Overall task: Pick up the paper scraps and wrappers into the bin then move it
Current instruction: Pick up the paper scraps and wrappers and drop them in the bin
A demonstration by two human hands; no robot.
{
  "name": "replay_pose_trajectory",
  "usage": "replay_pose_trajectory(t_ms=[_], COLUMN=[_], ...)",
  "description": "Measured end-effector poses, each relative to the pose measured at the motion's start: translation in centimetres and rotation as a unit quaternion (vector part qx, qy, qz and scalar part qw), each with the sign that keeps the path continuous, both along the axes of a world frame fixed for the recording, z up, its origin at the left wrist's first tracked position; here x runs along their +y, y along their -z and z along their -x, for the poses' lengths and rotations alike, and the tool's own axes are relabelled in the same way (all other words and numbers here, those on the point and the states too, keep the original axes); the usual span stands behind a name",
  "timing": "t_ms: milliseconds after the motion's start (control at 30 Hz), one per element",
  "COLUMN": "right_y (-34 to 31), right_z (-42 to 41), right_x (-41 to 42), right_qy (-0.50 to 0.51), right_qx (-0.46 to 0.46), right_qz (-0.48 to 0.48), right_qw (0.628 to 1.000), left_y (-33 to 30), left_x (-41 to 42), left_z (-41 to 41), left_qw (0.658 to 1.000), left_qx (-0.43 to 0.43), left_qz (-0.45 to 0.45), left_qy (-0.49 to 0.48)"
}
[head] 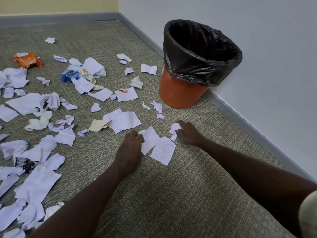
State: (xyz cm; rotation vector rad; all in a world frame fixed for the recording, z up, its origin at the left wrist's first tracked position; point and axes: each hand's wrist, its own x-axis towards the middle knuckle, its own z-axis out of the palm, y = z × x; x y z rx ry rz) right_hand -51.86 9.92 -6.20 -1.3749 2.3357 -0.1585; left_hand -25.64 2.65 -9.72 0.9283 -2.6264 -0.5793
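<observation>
An orange bin (181,93) lined with a black bag (200,52) stands against the white wall, its mouth open and tilted toward me. Several white paper scraps litter the carpet to its left. My left hand (132,145) pinches a flat white scrap (151,139) on the floor. My right hand (186,133) grips a crumpled white scrap (175,127). Another flat scrap (163,152) lies between my hands. An orange wrapper (27,60) and a blue wrapper (69,75) lie farther back left.
Grey baseboard (240,117) runs along the white wall on the right and meets the back wall in the corner. Bare carpet (180,194) stretches between my forearms. A dense spread of paper (34,182) covers the floor at lower left.
</observation>
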Motion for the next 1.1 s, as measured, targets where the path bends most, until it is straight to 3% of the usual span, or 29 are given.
replay_pose_trajectory(t_ms=[100, 200, 300, 433, 533, 667, 733, 833, 933, 1100], right_y=[0.7, 1.2, 1.0, 0.2, -0.4, 0.2, 0.6, 0.5, 0.5, 0.3], right_z=[-2.0, -2.9, -2.8, -2.5, -2.2, -2.2, -3.2, -5.7, -8.4, -11.1], right_x=[-0.6, -0.5, -0.2, 0.8, 2.1, 3.7, 4.1, 3.8, 3.2, 2.1], right_qy=[-0.083, -0.126, -0.124, -0.104, -0.098, 0.03, 0.104, 0.208, 0.294, 0.325], right_qx=[0.016, 0.057, 0.054, 0.054, 0.032, 0.003, -0.066, -0.197, -0.311, -0.342], right_qz=[-0.032, -0.04, -0.035, -0.008, 0.01, -0.06, -0.059, 0.008, 0.054, 0.065], right_qw=[0.996, 0.99, 0.99, 0.993, 0.995, 0.998, 0.991, 0.958, 0.903, 0.879], left_y=[0.6, 0.5, -0.3, -0.7, -0.8, -1.3, -1.2, -1.0, -1.7, -4.9], left_x=[-0.4, -0.6, -0.2, -0.2, 0.8, 2.1, 2.6, 4.0, 5.5, 6.4], left_z=[0.0, 0.2, 1.1, 2.7, 2.9, 3.1, 3.4, 3.6, 3.5, 3.6], left_qw=[0.998, 0.998, 0.997, 0.99, 0.995, 0.989, 0.971, 0.953, 0.937, 0.893], left_qx=[0.049, 0.039, -0.024, -0.14, -0.091, -0.001, 0.023, 0.057, 0.116, 0.148], left_qz=[0.022, -0.045, -0.052, -0.036, -0.016, -0.132, -0.212, -0.272, -0.306, -0.402], left_qy=[0.014, -0.023, -0.043, 0.003, 0.026, -0.06, -0.106, -0.122, -0.124, -0.136])
